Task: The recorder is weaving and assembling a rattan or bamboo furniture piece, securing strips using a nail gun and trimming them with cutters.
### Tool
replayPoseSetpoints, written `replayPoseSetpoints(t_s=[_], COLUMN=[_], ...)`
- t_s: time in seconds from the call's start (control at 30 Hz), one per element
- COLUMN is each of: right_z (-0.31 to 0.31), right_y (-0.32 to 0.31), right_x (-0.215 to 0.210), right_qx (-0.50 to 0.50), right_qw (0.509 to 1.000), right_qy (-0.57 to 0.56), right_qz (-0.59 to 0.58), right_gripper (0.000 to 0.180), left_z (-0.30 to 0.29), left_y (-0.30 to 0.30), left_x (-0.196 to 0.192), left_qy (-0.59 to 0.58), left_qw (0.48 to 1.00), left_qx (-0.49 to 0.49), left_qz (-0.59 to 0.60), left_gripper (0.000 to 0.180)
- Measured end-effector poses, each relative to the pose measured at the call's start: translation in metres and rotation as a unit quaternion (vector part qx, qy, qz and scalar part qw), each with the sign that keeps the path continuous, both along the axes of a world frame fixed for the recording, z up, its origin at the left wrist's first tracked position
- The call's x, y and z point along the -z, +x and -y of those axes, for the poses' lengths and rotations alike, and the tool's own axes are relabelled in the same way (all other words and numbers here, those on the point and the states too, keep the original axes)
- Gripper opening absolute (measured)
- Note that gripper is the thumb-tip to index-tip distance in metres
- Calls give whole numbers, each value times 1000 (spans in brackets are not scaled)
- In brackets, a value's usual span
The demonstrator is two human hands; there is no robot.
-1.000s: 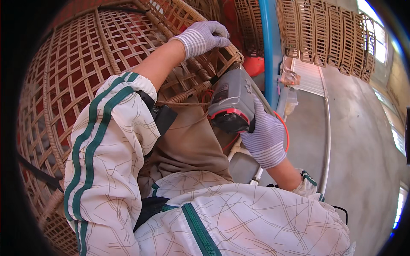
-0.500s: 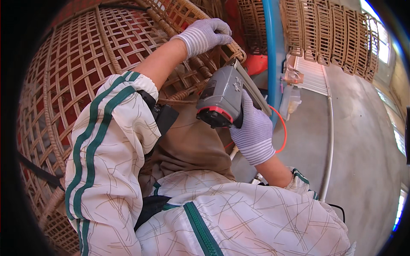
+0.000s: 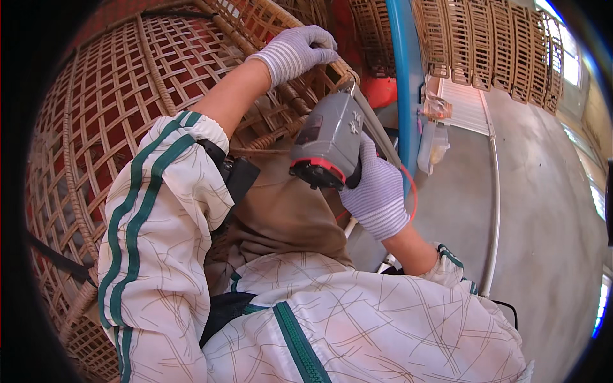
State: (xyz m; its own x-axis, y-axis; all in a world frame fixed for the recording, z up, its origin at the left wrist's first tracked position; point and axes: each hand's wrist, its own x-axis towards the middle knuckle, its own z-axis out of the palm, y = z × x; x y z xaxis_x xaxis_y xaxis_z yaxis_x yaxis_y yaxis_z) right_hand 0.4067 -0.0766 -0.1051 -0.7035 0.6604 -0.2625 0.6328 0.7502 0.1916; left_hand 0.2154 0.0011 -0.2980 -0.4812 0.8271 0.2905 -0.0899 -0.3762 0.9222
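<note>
At the left, a large, openly woven wicker piece (image 3: pixel 108 115) is seen, its slats crossed in a grid over a red background. In front of it, a white sleeve (image 3: pixel 159 191) with green stripes is worn on the left arm. The left hand (image 3: pixel 295 56), covered by a striped glove, is placed at the wicker's upper rim; its fingers are bent, but whether the rim is gripped cannot be told. Near the centre, just below the wicker's corner, a grey power tool (image 3: pixel 329 137) with a red band is gripped by the closed fingers of the gloved right hand (image 3: pixel 381 195). An orange hose (image 3: pixel 413 191) is seen beside that hand. Farther right, a blue strip (image 3: pixel 402 64), woven panels (image 3: pixel 491 51) and a white pipe (image 3: pixel 494 210) on grey floor (image 3: pixel 543 191) are shown.
</note>
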Motion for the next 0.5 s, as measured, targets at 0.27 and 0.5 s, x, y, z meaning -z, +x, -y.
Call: replayPoseSetpoints(t_s=[0.27, 0.5], right_z=[2, 4], right_y=[5, 1], right_x=[1, -1], right_qx=[-21, 17], right_qw=[1000, 999], right_qy=[0, -1], right_qz=[3, 36], right_gripper=[68, 66], left_z=[4, -1], left_y=[-1, 0], left_x=[-1, 4], left_qy=[-15, 2], left_qw=[1000, 1000], left_qx=[24, 7], left_qz=[6, -14], left_gripper=[26, 26])
